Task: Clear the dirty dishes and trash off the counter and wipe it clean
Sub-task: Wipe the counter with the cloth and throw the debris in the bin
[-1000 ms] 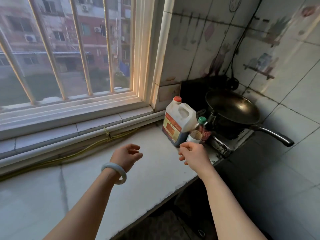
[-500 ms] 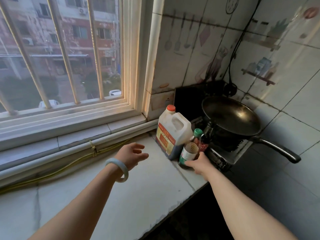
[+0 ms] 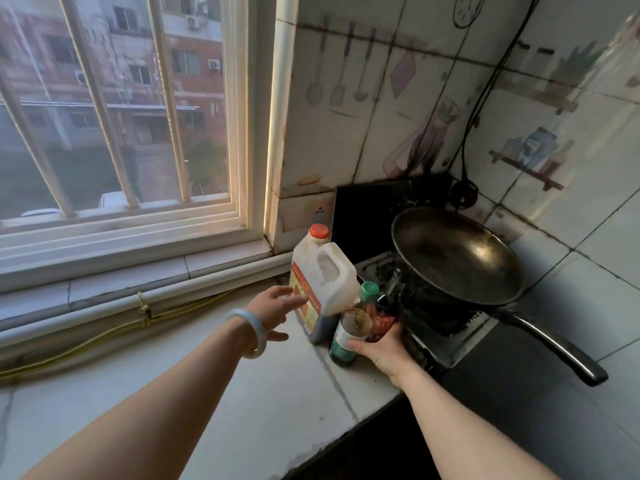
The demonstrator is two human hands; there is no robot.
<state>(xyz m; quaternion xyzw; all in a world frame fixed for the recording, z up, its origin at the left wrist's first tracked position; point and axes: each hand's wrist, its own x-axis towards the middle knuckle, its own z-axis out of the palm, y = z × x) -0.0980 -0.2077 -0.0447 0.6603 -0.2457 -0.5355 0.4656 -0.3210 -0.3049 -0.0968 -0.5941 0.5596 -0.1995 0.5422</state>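
Whereas a second ago both hands hovered, right hand (image 3: 381,351) now grips the small bottle (image 3: 346,336) standing at the counter (image 3: 242,393) edge by the stove (image 3: 450,348); left hand (image 3: 273,306), fingers spread, reaches the jug (image 3: 322,278): clearing likely under way

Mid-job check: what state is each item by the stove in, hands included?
Jug: upright, orange cap on, dark liquid low.
Green-capped bottle: upright, capped.
Green-labelled bottle: upright on counter.
Wok: on stove, empty.
Left hand: open, fingers stretched toward jug.
Right hand: grips green-labelled bottle.
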